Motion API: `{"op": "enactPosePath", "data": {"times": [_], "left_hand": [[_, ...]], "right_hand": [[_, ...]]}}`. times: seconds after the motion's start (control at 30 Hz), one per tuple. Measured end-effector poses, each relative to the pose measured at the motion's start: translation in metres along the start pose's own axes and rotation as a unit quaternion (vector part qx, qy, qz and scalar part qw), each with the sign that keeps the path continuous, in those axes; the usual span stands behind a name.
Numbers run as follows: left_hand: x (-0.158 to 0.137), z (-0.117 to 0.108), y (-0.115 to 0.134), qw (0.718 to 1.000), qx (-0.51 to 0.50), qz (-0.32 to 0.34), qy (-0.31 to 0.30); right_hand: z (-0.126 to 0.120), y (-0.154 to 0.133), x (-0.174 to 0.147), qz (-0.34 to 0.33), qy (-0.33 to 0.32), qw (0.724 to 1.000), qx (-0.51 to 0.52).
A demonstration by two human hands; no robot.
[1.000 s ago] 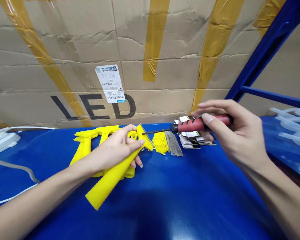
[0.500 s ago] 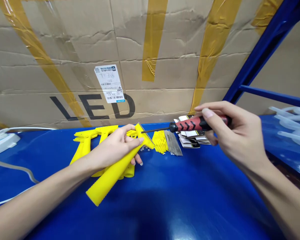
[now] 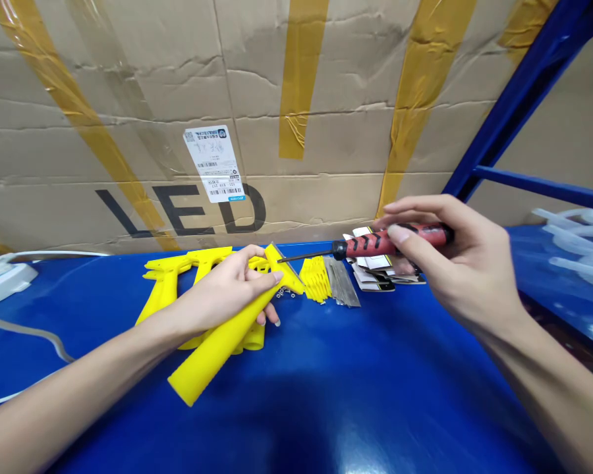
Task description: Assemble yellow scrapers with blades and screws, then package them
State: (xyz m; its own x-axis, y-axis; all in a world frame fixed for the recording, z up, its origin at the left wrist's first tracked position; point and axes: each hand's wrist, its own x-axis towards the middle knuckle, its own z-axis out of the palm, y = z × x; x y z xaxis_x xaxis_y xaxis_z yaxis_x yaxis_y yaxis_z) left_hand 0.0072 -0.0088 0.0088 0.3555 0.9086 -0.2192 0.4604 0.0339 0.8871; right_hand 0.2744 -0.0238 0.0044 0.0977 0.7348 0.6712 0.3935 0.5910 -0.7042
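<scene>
My left hand [image 3: 242, 280] is wrapped round a yellow plastic scraper [image 3: 222, 352], gripping it near the head, with the handle slanting down toward me. A thin metal blade edge shows along the head's far side. My right hand [image 3: 454, 257] holds a red and black screwdriver [image 3: 370, 246] by its handle. The screwdriver's tip meets the scraper's head. More yellow scrapers [image 3: 165, 283] lie behind my left hand. Small nuts or screws [image 3: 287, 294] are scattered beyond its fingers, partly hidden. Several small yellow plastic pieces [image 3: 315, 280] and grey metal blades [image 3: 342, 282] lie in rows to their right.
A large cardboard box [image 3: 257, 85] with tape and a label stands along the back of the blue table [image 3: 336, 395]. Folded printed cards [image 3: 375, 273] lie behind my right hand. A white power strip [image 3: 4, 283] with cables is at left, a blue metal frame [image 3: 514, 112] at right.
My right hand has shifted its grip on the screwdriver slightly, with the fingers and handle turned. The scraper stays in my left hand, and the tip stays at its head.
</scene>
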Motion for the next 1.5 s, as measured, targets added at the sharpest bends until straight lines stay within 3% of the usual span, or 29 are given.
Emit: {"op": "enactPosePath", "data": {"times": [0.07,0.2,0.3,0.47,0.6,0.73,0.83,1.0,1.13,1.3,1.5], "left_hand": [[0.001,0.0,-0.001,1.0,0.008,-0.002,0.003],[0.002,0.0,-0.002,1.0,0.014,-0.008,0.008],[0.001,0.0,-0.002,1.0,0.015,-0.01,0.003],[0.001,0.0,-0.001,1.0,0.007,-0.012,0.001],[0.001,0.0,0.0,1.0,0.005,-0.018,0.0],[0.001,0.0,0.0,1.0,0.002,-0.02,-0.013],[0.002,0.0,-0.001,1.0,0.006,-0.022,-0.02],[0.002,0.0,0.0,1.0,0.003,-0.025,-0.019],[0.001,0.0,0.001,0.999,0.0,-0.038,-0.022],[0.002,-0.002,0.001,1.0,-0.007,0.016,-0.017],[0.001,-0.005,0.004,0.999,-0.012,0.037,0.005]], "right_hand": [[0.0,0.001,0.0,-0.028,-0.004,1.0,0.002],[-0.001,0.001,-0.001,-0.008,0.007,0.999,-0.035],[-0.002,0.001,0.0,-0.052,0.002,0.999,-0.004],[0.0,0.0,0.001,0.014,0.016,1.0,-0.004],[0.001,0.0,0.001,-0.02,0.02,0.999,0.02],[0.0,-0.001,0.001,0.003,0.016,1.0,-0.022],[0.001,-0.001,0.0,-0.049,0.015,0.999,-0.01],[0.004,-0.001,-0.003,-0.005,0.054,0.998,-0.021],[0.004,-0.002,-0.004,-0.036,0.067,0.997,-0.024],[0.004,0.006,0.0,0.038,0.09,0.995,0.025],[-0.001,0.016,0.008,0.121,0.121,0.981,0.094]]}}
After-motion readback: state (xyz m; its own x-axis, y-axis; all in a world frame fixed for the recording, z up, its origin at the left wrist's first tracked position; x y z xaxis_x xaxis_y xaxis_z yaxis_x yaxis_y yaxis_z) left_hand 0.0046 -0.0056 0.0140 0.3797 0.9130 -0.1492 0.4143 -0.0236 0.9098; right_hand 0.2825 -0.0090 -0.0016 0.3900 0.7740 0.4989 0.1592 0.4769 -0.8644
